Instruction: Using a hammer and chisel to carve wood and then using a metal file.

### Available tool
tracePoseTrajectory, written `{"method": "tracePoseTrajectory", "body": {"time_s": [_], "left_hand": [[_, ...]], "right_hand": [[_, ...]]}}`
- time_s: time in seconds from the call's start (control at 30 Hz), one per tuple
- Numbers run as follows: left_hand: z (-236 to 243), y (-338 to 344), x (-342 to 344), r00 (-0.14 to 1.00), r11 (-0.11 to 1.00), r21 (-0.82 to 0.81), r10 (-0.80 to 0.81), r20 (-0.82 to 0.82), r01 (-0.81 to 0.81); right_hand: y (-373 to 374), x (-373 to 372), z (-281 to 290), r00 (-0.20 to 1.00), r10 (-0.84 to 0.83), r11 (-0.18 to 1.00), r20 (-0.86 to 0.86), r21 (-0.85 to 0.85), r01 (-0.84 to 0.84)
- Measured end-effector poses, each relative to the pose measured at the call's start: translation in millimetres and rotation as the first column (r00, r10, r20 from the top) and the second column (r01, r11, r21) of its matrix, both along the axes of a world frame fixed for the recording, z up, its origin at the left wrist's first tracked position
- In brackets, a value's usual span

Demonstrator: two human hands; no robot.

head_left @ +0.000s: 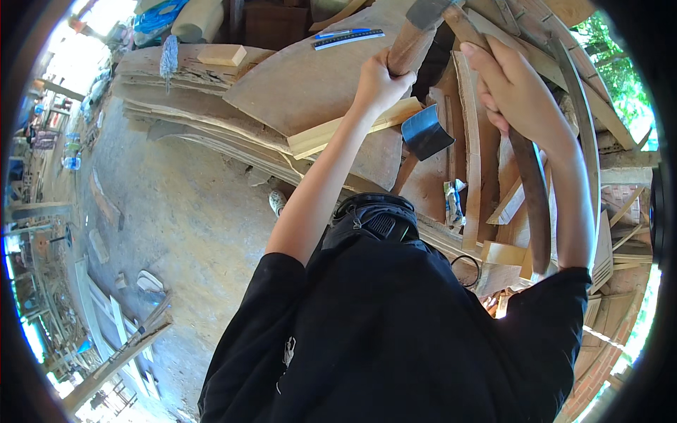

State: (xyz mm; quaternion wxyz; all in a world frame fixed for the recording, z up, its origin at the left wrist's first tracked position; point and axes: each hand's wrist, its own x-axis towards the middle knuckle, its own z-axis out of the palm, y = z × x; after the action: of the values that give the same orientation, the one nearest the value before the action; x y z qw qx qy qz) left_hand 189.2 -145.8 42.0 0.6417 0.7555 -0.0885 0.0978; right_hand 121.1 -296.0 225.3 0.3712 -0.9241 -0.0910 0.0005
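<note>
My left hand (381, 83) is wrapped round a thick wooden shaft (407, 51) topped by a dark grey metal head (426, 11). My right hand (513, 84) grips a long, curved wooden handle (530, 190), whose upper end meets that metal head at the top edge. Whether the shaft and the handle form one tool, I cannot tell. Below and between my hands is a curved blue-and-black piece (427, 134), apart from my fingers. A pale wooden strip (317, 141) lies beneath my left forearm, on a broad wooden slab (282, 95).
A black-and-white ruler (349, 39) and a blue pen (343, 33) lie on the slab. Left of them are a small wooden block (221, 55) and a grey-blue brush-like thing (168, 58). Upright boards (467, 141) crowd the right side. Planks (116, 317) lie on the floor at left.
</note>
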Motion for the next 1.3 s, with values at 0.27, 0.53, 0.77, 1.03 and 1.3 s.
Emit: {"method": "tracePoseTrajectory", "body": {"time_s": [0.27, 0.53, 0.77, 1.03, 1.3], "left_hand": [[15.6, -5.7, -3.3, 0.996, 0.997, 0.011, -0.074, -0.048, 0.074], [-1.1, -2.8, 6.2, 0.998, 0.998, 0.001, -0.06, -0.01, 0.06], [4.5, 7.0, 0.8, 0.998, 0.998, 0.009, -0.056, -0.03, 0.056], [12.0, 2.4, -0.6, 0.989, 0.994, 0.002, -0.109, -0.102, 0.11], [-43.7, 1.4, -0.4, 0.998, 0.962, 0.27, -0.04, -0.039, 0.05]], "right_hand": [[41.1, -34.0, 83.8, 0.985, -0.171, 0.948, 0.024, 0.275, 0.158], [25.1, -22.8, 80.7, 0.988, 0.036, 0.995, -0.152, 0.098, -0.021], [7.0, 23.0, -26.3, 0.829, 0.34, 0.922, 0.444, -0.329, -0.202], [23.7, -20.8, 40.0, 0.986, -0.099, 0.98, 0.134, 0.183, 0.073], [18.5, -10.1, -70.4, 0.934, 0.152, 0.988, -0.323, 0.039, -0.147]]}}
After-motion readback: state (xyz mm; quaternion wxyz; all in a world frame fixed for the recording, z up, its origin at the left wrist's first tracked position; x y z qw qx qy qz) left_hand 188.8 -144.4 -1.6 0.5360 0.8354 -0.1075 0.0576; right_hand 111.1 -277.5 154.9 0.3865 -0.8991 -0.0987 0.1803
